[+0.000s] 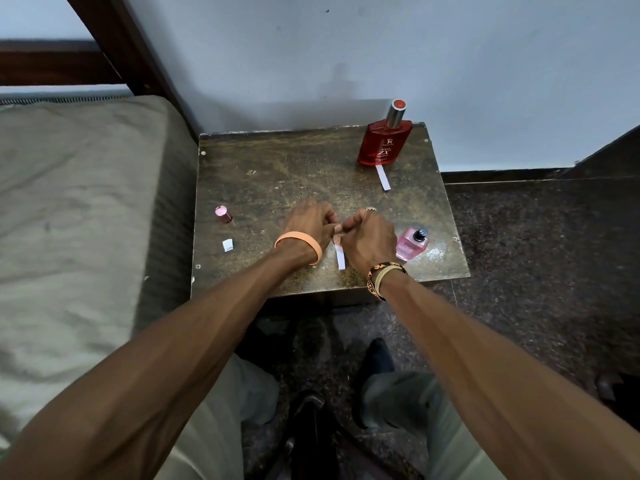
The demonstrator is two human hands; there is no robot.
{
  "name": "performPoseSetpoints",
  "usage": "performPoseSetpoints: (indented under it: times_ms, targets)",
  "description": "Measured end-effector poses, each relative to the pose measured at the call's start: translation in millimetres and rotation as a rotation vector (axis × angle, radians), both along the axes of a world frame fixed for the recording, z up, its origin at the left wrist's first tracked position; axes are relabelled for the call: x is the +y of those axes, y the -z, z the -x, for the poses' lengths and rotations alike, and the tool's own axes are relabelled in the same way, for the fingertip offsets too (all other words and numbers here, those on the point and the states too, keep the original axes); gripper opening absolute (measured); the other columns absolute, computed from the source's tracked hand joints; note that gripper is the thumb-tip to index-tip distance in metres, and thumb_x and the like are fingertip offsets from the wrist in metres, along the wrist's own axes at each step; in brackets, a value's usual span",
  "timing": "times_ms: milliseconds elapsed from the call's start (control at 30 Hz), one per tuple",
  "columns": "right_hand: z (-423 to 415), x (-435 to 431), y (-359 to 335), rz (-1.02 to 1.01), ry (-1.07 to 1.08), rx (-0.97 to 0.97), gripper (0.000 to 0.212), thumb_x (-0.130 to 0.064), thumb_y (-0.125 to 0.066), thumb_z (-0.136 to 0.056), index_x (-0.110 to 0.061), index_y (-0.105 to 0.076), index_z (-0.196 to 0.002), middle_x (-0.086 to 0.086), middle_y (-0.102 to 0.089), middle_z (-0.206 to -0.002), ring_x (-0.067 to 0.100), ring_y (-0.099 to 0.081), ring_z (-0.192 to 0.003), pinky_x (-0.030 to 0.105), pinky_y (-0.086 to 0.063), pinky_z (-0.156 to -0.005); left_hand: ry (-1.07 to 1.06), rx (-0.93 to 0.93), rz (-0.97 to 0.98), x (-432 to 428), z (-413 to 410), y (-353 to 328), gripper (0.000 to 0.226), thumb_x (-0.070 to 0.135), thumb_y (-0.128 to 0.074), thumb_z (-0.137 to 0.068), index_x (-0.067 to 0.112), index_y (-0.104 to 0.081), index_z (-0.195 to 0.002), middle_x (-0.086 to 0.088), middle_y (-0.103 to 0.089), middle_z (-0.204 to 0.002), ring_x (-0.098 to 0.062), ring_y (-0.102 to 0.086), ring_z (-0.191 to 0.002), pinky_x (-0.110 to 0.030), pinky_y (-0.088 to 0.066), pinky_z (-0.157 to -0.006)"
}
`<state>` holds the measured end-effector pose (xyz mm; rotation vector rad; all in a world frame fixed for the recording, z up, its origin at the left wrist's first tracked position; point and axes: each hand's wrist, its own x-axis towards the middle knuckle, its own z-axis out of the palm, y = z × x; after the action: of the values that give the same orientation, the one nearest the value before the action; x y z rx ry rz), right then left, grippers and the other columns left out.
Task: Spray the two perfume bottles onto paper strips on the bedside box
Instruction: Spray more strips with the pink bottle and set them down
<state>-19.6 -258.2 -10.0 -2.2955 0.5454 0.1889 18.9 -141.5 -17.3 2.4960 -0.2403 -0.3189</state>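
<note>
My left hand (310, 221) and my right hand (369, 237) meet over the middle of the bedside box (277, 174), both pinching the top of a white paper strip (340, 256) that hangs down between them. A small pink perfume bottle (412, 243) stands uncapped just right of my right hand. Its pink cap (223, 214) stands near the box's left edge. A tall red perfume bottle (385, 140) with a silver cap stands at the back right, with another white paper strip (383, 178) lying in front of it.
A small folded white paper scrap (227, 244) lies at the box's left front. A bed with a grey mattress (76, 202) borders the box on the left. The wall is right behind it, dark speckled floor (536, 254) to the right and front.
</note>
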Motion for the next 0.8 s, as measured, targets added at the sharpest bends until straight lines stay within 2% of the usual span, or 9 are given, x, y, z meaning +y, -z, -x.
performPoseSetpoints:
  times_ms: [67, 100, 200, 333, 433, 533, 633, 700, 800]
  targets:
    - [-0.7, -0.5, 1.3, 0.005, -0.029, -0.003, 0.016, -0.023, -0.075, -0.08, -0.02, -0.072, -0.096, 0.002, -0.072, -0.093, 0.022, -0.067, -0.084, 0.034, -0.056, -0.069, 0.011, -0.033, 0.047, 1.5, 5.8, 4.2, 0.011, 0.017, -0.067, -0.084, 0.016, -0.061, -0.075, 0.002, -0.066, -0.074, -0.017, -0.062, -0.073, -0.036, -0.052, -0.07]
    - [-0.6, -0.9, 1.6, 0.005, -0.052, -0.003, 0.015, -0.022, -0.072, -0.082, -0.022, -0.074, -0.097, 0.002, -0.073, -0.092, 0.022, -0.067, -0.083, 0.031, -0.054, -0.065, 0.015, -0.039, 0.077, 1.9, 9.3, 5.3, 0.009, 0.016, -0.066, -0.084, 0.016, -0.06, -0.077, 0.002, -0.066, -0.074, -0.017, -0.062, -0.074, -0.038, -0.052, -0.071]
    - [2.5, -1.9, -1.6, -0.042, -0.092, 0.0, 0.011, -0.019, -0.07, -0.083, -0.026, -0.076, -0.089, -0.001, -0.072, -0.08, 0.017, -0.066, -0.074, 0.022, -0.044, -0.053, 0.012, -0.009, 0.176, 3.8, 15.2, 0.9, 0.008, 0.016, -0.065, -0.086, 0.017, -0.058, -0.082, 0.001, -0.068, -0.078, -0.019, -0.064, -0.076, -0.038, -0.053, -0.071]
    - [8.2, -0.6, -12.4, -0.241, -0.014, 0.01, 0.003, -0.024, -0.078, -0.083, -0.022, -0.076, -0.081, -0.003, -0.074, -0.078, 0.013, -0.07, -0.077, 0.029, -0.056, -0.069, -0.081, -0.029, 0.26, 8.1, 16.3, -18.3, 0.015, 0.02, -0.072, -0.081, 0.025, -0.059, -0.077, 0.016, -0.063, -0.069, 0.0, -0.06, -0.067, -0.009, -0.043, -0.06]
    - [13.4, 1.0, -27.6, -0.376, 0.036, -0.03, 0.008, -0.021, -0.079, -0.083, -0.014, -0.076, -0.086, 0.001, -0.075, -0.083, 0.014, -0.071, -0.08, 0.029, -0.057, -0.074, -0.182, 0.009, 0.434, 10.8, 20.5, -36.8, 0.014, 0.013, -0.079, -0.076, 0.017, -0.066, -0.075, 0.005, -0.068, -0.073, -0.008, -0.064, -0.068, -0.018, -0.051, -0.062]
    - [20.8, 3.3, -50.1, -0.46, 0.054, -0.031, 0.007, -0.018, -0.077, -0.084, -0.011, -0.075, -0.084, 0.005, -0.075, -0.085, 0.014, -0.068, -0.076, 0.033, -0.057, -0.073, -0.274, 0.038, 0.589, 13.5, 28.1, -60.1, 0.016, 0.004, -0.08, -0.072, 0.014, -0.068, -0.075, 0.0, -0.069, -0.075, -0.009, -0.065, -0.068, -0.018, -0.054, -0.064]
    - [29.8, 5.4, -72.4, -0.574, 0.05, 0.001, 0.013, -0.012, -0.074, -0.087, -0.003, -0.073, -0.095, 0.011, -0.076, -0.09, 0.019, -0.071, -0.081, 0.038, -0.057, -0.077, -0.369, 0.099, 0.757, 15.1, 34.6, -82.1, 0.02, -0.004, -0.079, -0.071, 0.01, -0.068, -0.081, -0.004, -0.068, -0.073, -0.01, -0.066, -0.064, -0.02, -0.055, -0.062]
    - [37.8, 6.1, -88.8, -0.656, 0.047, 0.008, 0.015, -0.009, -0.071, -0.089, 0.0, -0.071, -0.101, 0.012, -0.075, -0.092, 0.022, -0.073, -0.088, 0.038, -0.058, -0.076, -0.411, 0.141, 0.83, 16.3, 40.6, -95.5, 0.023, -0.002, -0.077, -0.073, 0.01, -0.067, -0.09, -0.006, -0.069, -0.075, -0.014, -0.067, -0.066, -0.023, -0.056, -0.063]
    - [49.7, 5.8, -112.2, -0.712, 0.029, -0.004, 0.013, -0.008, -0.066, -0.092, -0.001, -0.07, -0.102, 0.013, -0.074, -0.092, 0.018, -0.071, -0.081, 0.035, -0.058, -0.073, -0.455, 0.252, 0.887, 17.1, 50.7, -112.9, 0.015, 0.009, -0.077, -0.078, 0.012, -0.069, -0.089, -0.006, -0.071, -0.077, -0.016, -0.067, -0.069, -0.028, -0.058, -0.066]
